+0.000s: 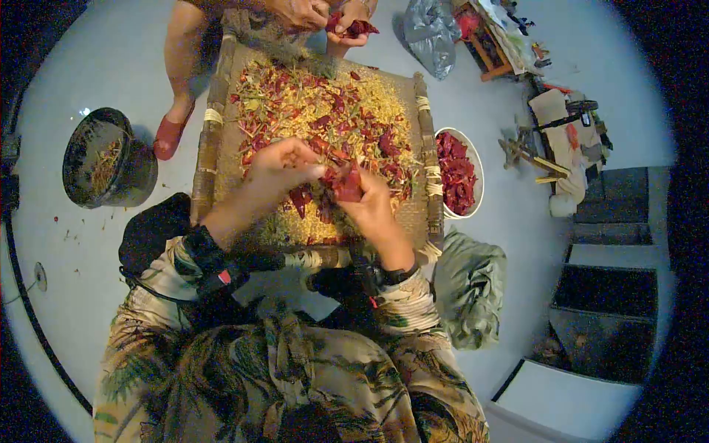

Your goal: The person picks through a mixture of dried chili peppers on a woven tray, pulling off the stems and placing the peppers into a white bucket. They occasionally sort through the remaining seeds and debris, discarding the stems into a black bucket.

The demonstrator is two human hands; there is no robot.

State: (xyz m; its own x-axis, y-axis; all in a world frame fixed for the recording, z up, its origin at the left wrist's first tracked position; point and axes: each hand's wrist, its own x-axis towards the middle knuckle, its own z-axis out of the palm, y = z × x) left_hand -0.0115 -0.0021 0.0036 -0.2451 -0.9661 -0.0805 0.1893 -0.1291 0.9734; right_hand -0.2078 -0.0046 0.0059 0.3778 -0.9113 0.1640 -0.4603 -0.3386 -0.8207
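Observation:
Over a woven tray [209, 159], my two hands meet around dried red chili peppers. My right hand [369, 207] is closed on a dark red dried chili pepper [347, 184]. The thumb and fingers of my left hand [284, 166] are pinched together at the near end of the pepper; exactly what part they grip is partly hidden. Beneath both hands lie yellow seeds [384, 92], red chili pieces [388, 144] and thin stems, spread across the tray.
Across the tray, another person's hands [347, 26] hold a red chili. A white bucket [480, 177] of red chilies stands at right, a black bucket [144, 173] with stems at left. A green plastic bag [473, 295] lies below the white bucket; a grey bag [430, 40] is beyond.

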